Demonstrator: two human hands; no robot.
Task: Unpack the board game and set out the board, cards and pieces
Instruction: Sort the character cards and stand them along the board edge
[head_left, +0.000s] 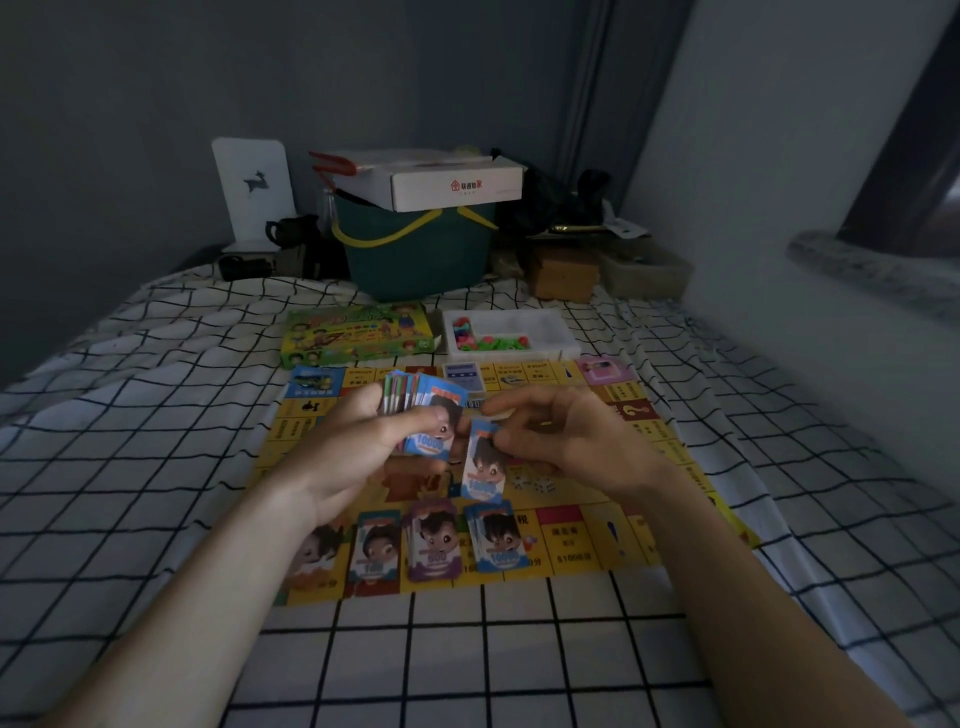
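Item: yellow game board (639, 457), laid flat on a white bed sheet with a black grid (467, 649). Squares along its near edge carried Chinese characters and the figure "$1000"; a dark red square at the right edge showed a question mark.

Left hand (363, 447): fingers and thumb curled round a fanned stack of cards (415, 400) above the board; the top card, blue, read "10000" under a cartoon face.

Right hand (561, 436): fingertips pinched the top of a single blue card (483, 467), also marked "10000", held upright just beside the stack.

Four card piles stood in a row on the board's near edge: an orange-toned pile (317, 551) partly behind the left wrist, a teal pile (376, 545), a purple pile (434, 540) marked "500", and a blue pile (498, 538) marked "10000".

White dice (535, 486) lay on the board under the right hand.

Beyond the far edge: green game box (358, 335), print too blurred to read, and a white tray (511, 335) holding green and pink pieces (483, 340).

Further back: a teal basket (421, 254) bearing a white carton (441, 182) with a red house logo and Chinese lettering.
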